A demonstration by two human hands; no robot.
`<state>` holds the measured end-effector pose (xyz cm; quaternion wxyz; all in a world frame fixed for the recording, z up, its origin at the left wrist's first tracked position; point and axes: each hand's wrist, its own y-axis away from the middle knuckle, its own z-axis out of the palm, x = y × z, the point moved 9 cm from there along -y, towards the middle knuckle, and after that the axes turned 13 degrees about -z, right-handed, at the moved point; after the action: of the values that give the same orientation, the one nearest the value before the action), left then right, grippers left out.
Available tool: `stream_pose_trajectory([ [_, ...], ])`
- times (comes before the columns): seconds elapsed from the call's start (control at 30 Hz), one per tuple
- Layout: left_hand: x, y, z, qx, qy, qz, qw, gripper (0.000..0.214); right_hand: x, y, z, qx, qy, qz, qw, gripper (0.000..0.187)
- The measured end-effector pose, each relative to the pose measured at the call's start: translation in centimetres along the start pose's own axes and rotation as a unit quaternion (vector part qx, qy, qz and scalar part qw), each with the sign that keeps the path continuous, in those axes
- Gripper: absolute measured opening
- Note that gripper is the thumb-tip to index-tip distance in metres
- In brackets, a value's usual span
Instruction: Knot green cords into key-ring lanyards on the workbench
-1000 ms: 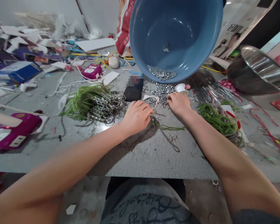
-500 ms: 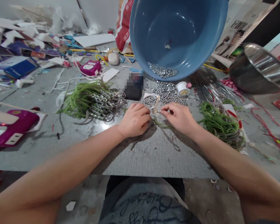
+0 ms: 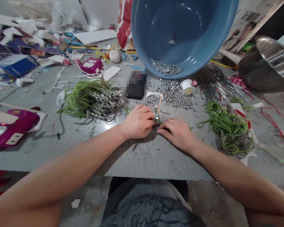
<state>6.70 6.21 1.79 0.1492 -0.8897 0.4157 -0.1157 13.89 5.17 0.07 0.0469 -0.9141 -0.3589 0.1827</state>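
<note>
My left hand (image 3: 137, 122) and my right hand (image 3: 176, 131) meet fingertip to fingertip at the middle of the grey table (image 3: 142, 157). Both are closed in a pinch on a green cord piece (image 3: 157, 120) with a small metal part; most of it is hidden under the fingers. A ring shows on my right hand. Just beyond lie loose metal nuts (image 3: 172, 93), a small stick (image 3: 159, 103) and a white thread spool (image 3: 187, 87). A tilted blue basin (image 3: 182, 34) holds more nuts at its lower rim.
A pile of green cords with nuts and rings (image 3: 92, 101) lies left, a loose green cord heap (image 3: 227, 124) right. A dark phone (image 3: 135, 90), magenta devices (image 3: 9, 127), a steel bowl (image 3: 265, 66) and paper clutter (image 3: 19, 47) stand around.
My right hand left the nut pile, came back toward me and joined my left hand at the cord. My left hand stayed almost still. The view shifted slightly.
</note>
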Motion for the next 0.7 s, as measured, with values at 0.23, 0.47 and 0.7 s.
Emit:
stream_pose_trajectory([
  [0.23,0.1,0.1,-0.1,0.021,0.002,0.012,1.000,0.022,0.4,-0.1,0.2,-0.008,0.007,0.011,1.000,0.024],
  [0.47,0.3,0.1,-0.1,0.015,-0.007,0.013,1.000,0.022,0.5,0.1,-0.3,0.004,0.012,-0.001,1.000,0.027],
  [0.7,0.0,-0.1,-1.9,0.054,-0.040,0.009,0.998,0.023,2.6,0.8,-3.5,0.004,0.014,0.044,0.999,0.021],
])
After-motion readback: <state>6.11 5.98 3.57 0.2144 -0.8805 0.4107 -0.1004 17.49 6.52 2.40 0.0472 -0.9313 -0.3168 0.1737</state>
